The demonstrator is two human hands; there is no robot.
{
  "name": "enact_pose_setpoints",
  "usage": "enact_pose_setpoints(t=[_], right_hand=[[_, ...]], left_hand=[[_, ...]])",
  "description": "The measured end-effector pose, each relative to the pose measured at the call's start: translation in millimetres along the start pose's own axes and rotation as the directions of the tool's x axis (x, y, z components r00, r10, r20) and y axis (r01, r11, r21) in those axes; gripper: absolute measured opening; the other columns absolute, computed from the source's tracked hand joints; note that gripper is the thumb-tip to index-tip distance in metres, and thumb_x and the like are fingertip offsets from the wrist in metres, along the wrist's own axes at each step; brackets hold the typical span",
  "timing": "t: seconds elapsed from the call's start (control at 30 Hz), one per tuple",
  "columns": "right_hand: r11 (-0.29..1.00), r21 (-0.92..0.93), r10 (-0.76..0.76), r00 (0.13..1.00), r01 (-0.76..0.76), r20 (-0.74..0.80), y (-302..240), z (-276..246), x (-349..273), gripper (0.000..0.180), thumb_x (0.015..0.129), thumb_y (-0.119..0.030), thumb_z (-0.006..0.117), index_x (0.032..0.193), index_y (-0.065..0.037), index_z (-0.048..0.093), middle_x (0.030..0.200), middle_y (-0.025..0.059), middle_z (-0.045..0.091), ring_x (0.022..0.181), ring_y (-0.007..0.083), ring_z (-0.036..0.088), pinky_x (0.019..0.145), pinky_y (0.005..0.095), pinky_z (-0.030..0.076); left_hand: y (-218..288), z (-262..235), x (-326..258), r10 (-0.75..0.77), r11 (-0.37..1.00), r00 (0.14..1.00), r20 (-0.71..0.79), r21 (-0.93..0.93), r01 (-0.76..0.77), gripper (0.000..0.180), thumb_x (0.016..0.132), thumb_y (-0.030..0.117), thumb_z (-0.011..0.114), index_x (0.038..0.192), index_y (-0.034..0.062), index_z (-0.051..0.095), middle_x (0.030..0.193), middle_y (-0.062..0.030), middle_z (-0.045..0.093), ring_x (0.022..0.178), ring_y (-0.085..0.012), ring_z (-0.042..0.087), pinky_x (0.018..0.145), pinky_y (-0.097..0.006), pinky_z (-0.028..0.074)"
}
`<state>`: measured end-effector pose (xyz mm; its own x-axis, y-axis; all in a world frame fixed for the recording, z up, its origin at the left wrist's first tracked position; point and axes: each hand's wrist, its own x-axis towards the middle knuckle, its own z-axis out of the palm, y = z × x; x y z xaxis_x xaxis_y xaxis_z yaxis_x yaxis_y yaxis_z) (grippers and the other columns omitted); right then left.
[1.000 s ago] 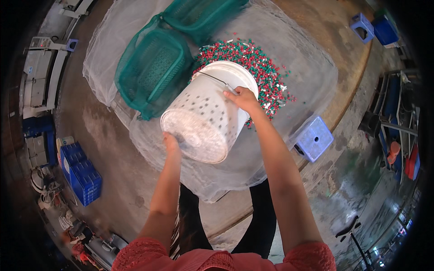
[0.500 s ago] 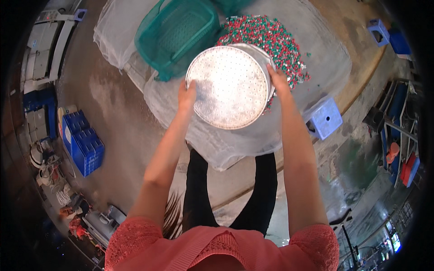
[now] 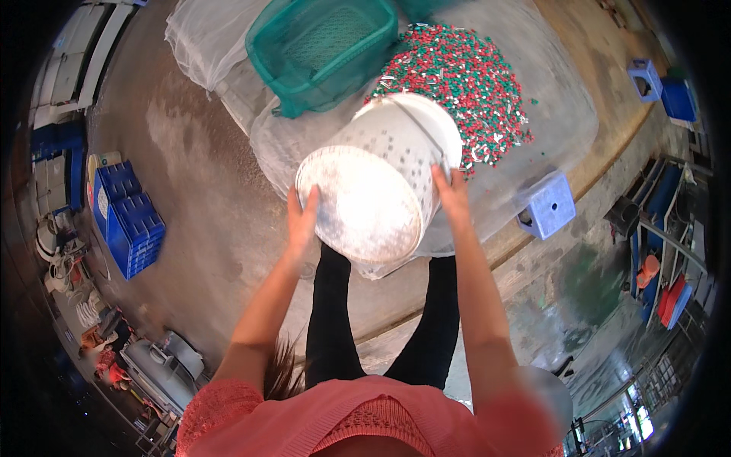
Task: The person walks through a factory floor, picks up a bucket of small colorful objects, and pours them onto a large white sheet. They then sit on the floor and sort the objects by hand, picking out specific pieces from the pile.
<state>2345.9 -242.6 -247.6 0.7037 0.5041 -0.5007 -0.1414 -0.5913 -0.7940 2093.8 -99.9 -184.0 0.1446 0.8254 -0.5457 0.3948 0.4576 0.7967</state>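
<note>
A white bucket (image 3: 364, 202) with small holes in its side lies tipped between my hands, its round base toward me and its mouth toward the floor sheet. My left hand (image 3: 302, 213) is closed on the base's left edge, thumb across the bottom. On the other side, my right hand (image 3: 453, 196) grips the bucket near its mouth, beside the thin handle. Just beyond the mouth is a spread pile of small red, green and white pieces (image 3: 476, 95), too small to name. What the bucket holds inside is hidden.
A green mesh-covered basket (image 3: 268, 65) stands beside the pile on a whitish sheet (image 3: 560, 126). To the right is a light-blue stool (image 3: 550, 206), with another stool (image 3: 645, 80) farther off. Stacked blue crates (image 3: 129, 217) stand at left; racks and equipment line both sides.
The bucket has come nearer to me and tilted, so its holed side and mouth now show. Both hands moved with it, keeping their hold.
</note>
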Motion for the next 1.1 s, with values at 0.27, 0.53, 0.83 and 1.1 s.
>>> enact_pose_setpoints(t=[0.27,0.53,0.83,1.1], right_hand=[[0.999,-0.032,0.018,1.000,-0.018,-0.005,38.0,44.2,-30.2,0.039,0.079,-0.037,0.058,0.084,0.001,0.055,0.076,0.0098,0.056,0.073,0.0154,0.050,0.065,0.0292,0.040],[0.979,-0.205,-0.026,0.999,0.016,-0.047,44.4,65.4,-24.7,0.050,0.079,-0.047,0.051,0.098,-0.001,0.051,0.082,0.0216,0.058,0.078,0.0353,0.056,0.070,0.0394,0.043],[0.962,-0.275,-0.008,1.000,0.007,-0.001,27.4,75.2,-35.3,0.049,0.079,-0.047,0.051,0.095,-0.001,0.051,0.083,0.0234,0.058,0.081,0.0379,0.056,0.071,0.0409,0.043],[0.944,-0.239,-0.178,0.960,0.228,0.214,-174.7,30.8,-124.8,0.034,0.083,-0.035,0.051,0.082,-0.001,0.051,0.065,0.0172,0.054,0.062,0.0307,0.052,0.059,0.0378,0.040]], left_hand=[[-48.1,-31.2,-0.7,-0.121,0.993,0.993,-0.013,0.005,0.121,0.078,0.079,0.036,0.059,0.130,-0.0021,0.016,0.128,-0.0204,0.030,0.117,-0.0266,0.034,0.097,-0.034,0.028],[-87.8,-42.8,18.5,-0.115,0.983,0.991,-0.074,0.132,0.124,0.078,0.078,0.035,0.060,0.131,-0.0001,0.013,0.129,-0.0198,0.028,0.117,-0.0260,0.034,0.095,-0.033,0.031],[-91.9,-58.2,29.8,-0.042,0.995,0.998,-0.047,0.087,0.046,0.077,0.079,0.038,0.058,0.131,0.0005,0.016,0.130,-0.0172,0.030,0.117,-0.0245,0.032,0.096,-0.033,0.029],[-8.6,-136.2,-29.3,-0.211,0.907,0.965,0.152,-0.338,0.252,0.088,0.073,0.067,0.042,0.136,0.0153,0.010,0.140,-0.0161,0.005,0.129,-0.0327,0.003,0.093,-0.064,0.011]])
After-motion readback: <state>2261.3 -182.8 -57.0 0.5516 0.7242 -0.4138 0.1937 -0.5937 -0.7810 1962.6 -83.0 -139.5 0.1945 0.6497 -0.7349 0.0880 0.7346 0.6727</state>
